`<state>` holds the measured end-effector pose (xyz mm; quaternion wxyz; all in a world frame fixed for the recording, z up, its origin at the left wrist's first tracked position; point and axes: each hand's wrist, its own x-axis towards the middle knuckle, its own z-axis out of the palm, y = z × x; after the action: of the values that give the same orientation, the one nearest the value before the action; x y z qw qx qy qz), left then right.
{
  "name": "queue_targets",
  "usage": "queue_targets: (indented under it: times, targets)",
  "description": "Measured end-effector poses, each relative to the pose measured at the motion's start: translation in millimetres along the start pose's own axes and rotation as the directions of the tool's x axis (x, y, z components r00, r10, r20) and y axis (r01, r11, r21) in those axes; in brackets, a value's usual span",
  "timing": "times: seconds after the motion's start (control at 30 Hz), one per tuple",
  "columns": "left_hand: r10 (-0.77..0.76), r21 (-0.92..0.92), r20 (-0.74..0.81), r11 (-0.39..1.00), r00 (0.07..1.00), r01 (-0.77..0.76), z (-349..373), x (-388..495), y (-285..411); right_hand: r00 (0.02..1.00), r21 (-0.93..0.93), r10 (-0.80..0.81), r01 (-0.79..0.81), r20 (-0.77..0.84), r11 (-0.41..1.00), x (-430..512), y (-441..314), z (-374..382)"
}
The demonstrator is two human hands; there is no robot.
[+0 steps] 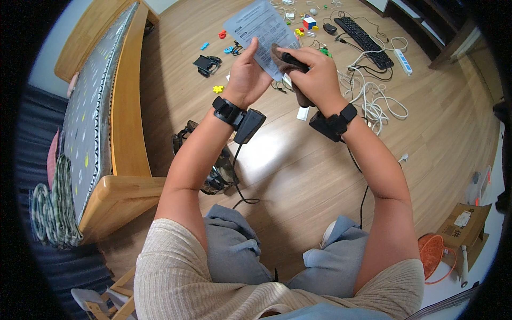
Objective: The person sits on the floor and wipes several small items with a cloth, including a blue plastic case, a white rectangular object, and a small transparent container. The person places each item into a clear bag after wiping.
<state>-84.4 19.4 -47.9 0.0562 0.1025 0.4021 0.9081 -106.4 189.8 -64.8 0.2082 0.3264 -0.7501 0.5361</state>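
My left hand (249, 76) holds a pale blue-grey printed packet (258, 30) by its near edge, with the thumb on the printed face. The packet is tilted above the floor and bears small writing. In my right hand (322, 78) is a bunched brown cloth (303, 97), with a black piece (294, 61) of unclear kind at the fingers. Part of the cloth lies against the packet's lower right edge; my right fingers hide how they touch. Each wrist wears a black strap with a boxy device.
Over the wood floor lie a black keyboard (364, 42), a mouse (329, 28), a power strip (403, 62), tangled white cables (376, 104), a puzzle cube (309, 23) and a yellow puzzle piece (218, 89). A bed frame (130, 104) borders the left; a cardboard box (458, 224) and orange basket (431, 256) stand right.
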Motion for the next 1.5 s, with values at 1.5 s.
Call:
queue_targets:
  times: [1.5]
  targets:
    - [-0.009, 0.046, 0.072, 0.999, 0.997, 0.006, 6, -5, 8, 0.989, 0.132, -0.145, 0.143, 0.001, 0.981, 4, -13, -9]
